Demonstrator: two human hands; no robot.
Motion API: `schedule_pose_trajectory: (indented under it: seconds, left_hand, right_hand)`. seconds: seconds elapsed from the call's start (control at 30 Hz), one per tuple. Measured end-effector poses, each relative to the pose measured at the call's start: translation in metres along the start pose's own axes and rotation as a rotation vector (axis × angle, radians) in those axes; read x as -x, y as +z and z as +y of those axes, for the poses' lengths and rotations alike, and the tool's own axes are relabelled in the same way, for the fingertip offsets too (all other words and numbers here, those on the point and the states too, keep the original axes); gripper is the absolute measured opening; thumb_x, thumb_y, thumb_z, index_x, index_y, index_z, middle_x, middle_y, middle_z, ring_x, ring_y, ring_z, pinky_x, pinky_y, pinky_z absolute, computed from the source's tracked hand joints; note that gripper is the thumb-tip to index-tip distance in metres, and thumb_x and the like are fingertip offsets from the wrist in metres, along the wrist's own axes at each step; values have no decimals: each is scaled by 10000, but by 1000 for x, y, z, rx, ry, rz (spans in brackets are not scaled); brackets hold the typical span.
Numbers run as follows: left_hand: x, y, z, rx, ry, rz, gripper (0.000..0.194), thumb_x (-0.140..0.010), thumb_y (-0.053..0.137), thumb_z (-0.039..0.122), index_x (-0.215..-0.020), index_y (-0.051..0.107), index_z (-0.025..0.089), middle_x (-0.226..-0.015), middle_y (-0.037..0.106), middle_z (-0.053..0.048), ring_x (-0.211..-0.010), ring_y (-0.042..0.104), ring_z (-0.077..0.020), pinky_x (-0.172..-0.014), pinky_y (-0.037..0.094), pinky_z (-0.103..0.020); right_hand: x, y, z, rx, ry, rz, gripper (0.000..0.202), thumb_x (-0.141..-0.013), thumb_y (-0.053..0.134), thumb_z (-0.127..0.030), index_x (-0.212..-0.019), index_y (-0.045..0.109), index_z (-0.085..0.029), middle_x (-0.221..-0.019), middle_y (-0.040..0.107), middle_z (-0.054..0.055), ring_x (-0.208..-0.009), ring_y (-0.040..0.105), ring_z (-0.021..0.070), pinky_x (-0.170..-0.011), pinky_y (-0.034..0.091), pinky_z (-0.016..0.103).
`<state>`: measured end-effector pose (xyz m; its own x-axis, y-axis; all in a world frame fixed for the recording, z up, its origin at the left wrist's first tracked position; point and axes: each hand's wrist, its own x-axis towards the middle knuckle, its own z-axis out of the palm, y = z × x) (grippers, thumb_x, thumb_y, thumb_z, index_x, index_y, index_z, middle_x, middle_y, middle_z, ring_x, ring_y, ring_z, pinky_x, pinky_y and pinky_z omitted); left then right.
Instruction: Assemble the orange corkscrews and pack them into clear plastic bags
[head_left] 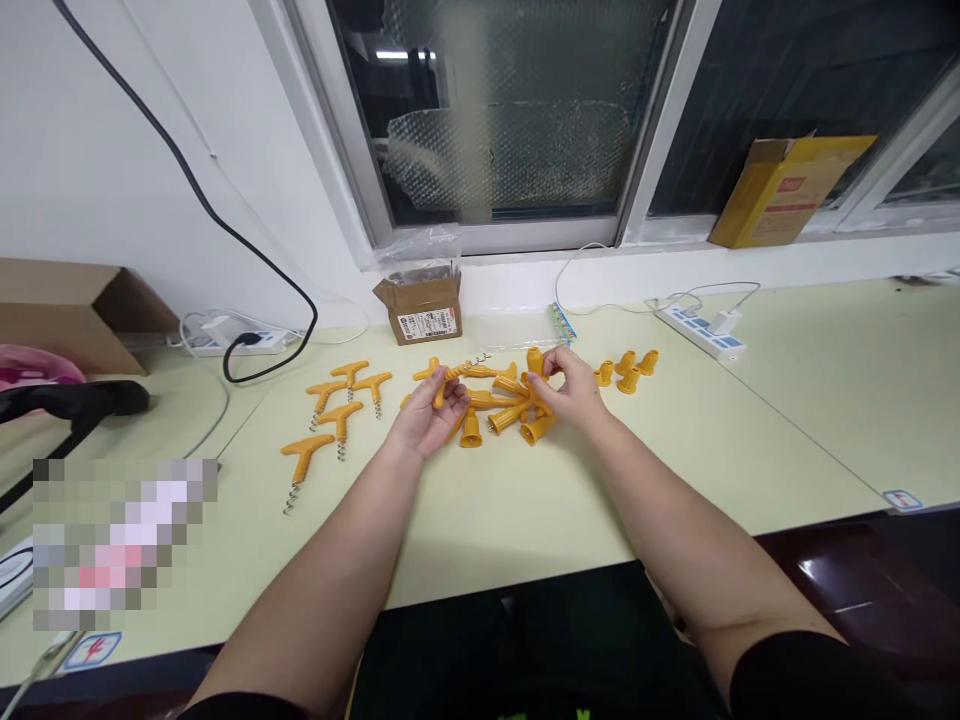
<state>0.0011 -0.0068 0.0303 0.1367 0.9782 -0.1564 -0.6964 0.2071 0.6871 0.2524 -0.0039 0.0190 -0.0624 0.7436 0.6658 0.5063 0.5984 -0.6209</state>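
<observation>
the left hand (429, 420) has its grip clamped on a corkscrew (454, 372), the right hand (574, 390) pinches a cap (533, 359), and loose corkscrews (303, 458) lie leftward on the desk (495, 510).

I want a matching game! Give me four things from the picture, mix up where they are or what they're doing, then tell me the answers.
1. Left hand
2. Right hand
3. Yellow box
4. Black cord

A. On the window ledge
B. Holding a corkscrew
C. Plugged into a power strip
D. At an orange cap

Pairs: 1-B, 2-D, 3-A, 4-C
</observation>
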Motion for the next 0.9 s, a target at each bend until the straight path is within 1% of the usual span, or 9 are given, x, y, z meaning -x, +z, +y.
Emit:
schedule_pose_trajectory:
  seconds: [0.07, 0.13, 0.23, 0.33, 0.53, 0.67, 0.77, 0.83, 0.9]
  left_hand:
    - [5, 2, -7, -45, -27, -65, 289, -784, 883, 373, -841, 668, 188, -941, 722, -29, -937, 708, -156, -897, 613, -333]
    - [9, 4, -15, -109, -61, -160, 310, -769, 893, 407, -829, 676, 194, -1050, 736, -45, -1047, 699, -191, -983, 585, -391]
    - [12, 6, -23, -216, -88, -265, 331, -752, 899, 457, -824, 712, 193, -962, 731, -45, -985, 699, -195, -935, 574, -360]
    - [14, 6, -23, -321, -56, -300, 352, -749, 890, 500, -843, 750, 191, -901, 725, -49, -903, 687, -181, -848, 552, -311]
    - [17, 7, -19, -442, 12, -346, 386, -761, 875, 515, -989, 809, 212, -1199, 724, -102, -1054, 676, -238, -861, 526, -330]
    - [18, 6, -18, -511, -6, -410, 366, -796, 836, 539, -883, 800, 185, -1096, 724, -94, -970, 670, -214, -838, 526, -319]
    - [18, 6, -14, -539, 48, -396, 366, -789, 844, 532, -840, 790, 173, -1094, 719, -89, -963, 665, -193, -818, 523, -287]
    - [17, 7, -10, -510, 88, -353, 365, -770, 865, 518, -876, 792, 177, -1128, 721, -94, -1015, 675, -204, -831, 535, -287]
    - [17, 8, -6, -459, 99, -305, 383, -757, 879, 507, -923, 783, 175, -1071, 731, -94, -1011, 697, -209, -838, 558, -302]
  right_hand:
    - [4, 4, -6, -86, 26, -115, 193, -923, 623, -365, -863, 482, -247, -846, 577, 8, -783, 566, 187, -761, 488, 344]
    - [8, 9, -13, -172, 33, -244, 163, -947, 605, -385, -931, 519, -247, -890, 609, 15, -778, 589, 181, -739, 505, 334]
    - [14, 18, -21, -243, 44, -378, 179, -964, 600, -423, -989, 568, -249, -965, 643, 35, -773, 602, 179, -715, 515, 332]
    - [16, 25, -24, -375, 84, -397, 222, -953, 629, -458, -940, 593, -240, -1014, 660, 52, -834, 621, 192, -767, 534, 353]
    - [17, 28, -22, -699, 282, -458, 255, -905, 702, -466, -957, 601, -238, -1082, 674, 42, -826, 645, 166, -762, 550, 334]
    - [15, 20, -22, -694, 306, -538, 267, -846, 746, -352, -1032, 586, -247, -1089, 652, 23, -779, 625, 134, -707, 536, 289]
    - [11, 10, -23, -602, 284, -606, 458, -812, 723, -260, -1248, 585, -284, -1025, 627, 6, -796, 612, 137, -689, 530, 269]
    - [8, 3, -21, -509, 262, -607, 562, -815, 683, -232, -1360, 565, -298, -1021, 619, 9, -808, 608, 144, -703, 537, 278]
    - [4, -5, -17, -388, 232, -542, 539, -825, 645, -223, -1357, 589, -291, -1030, 627, 16, -829, 611, 157, -741, 545, 301]
